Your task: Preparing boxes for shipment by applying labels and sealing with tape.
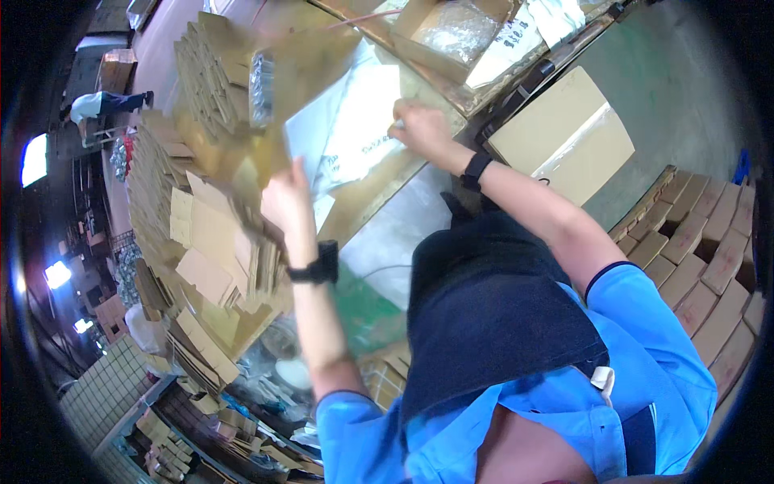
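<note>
Ur left hand [284, 202] is clamped on a flat carton [302, 77], lifted & blurred above the bench [379, 234]. Right hand [419, 127] pinches a white sheet [355, 129], beside carton stack [205, 81].

The workbench [387, 234] is hemmed in. Stacks of flattened cardboard cartons [201, 218] wall off its left edge, and an open box with a plastic bag [455, 32] blocks the far edge. Between them lies a white sheet [355, 129] and a bare strip of bench along the near edge, where a hand could pass. A closed carton [564, 137] stands just off the right corner.
</note>
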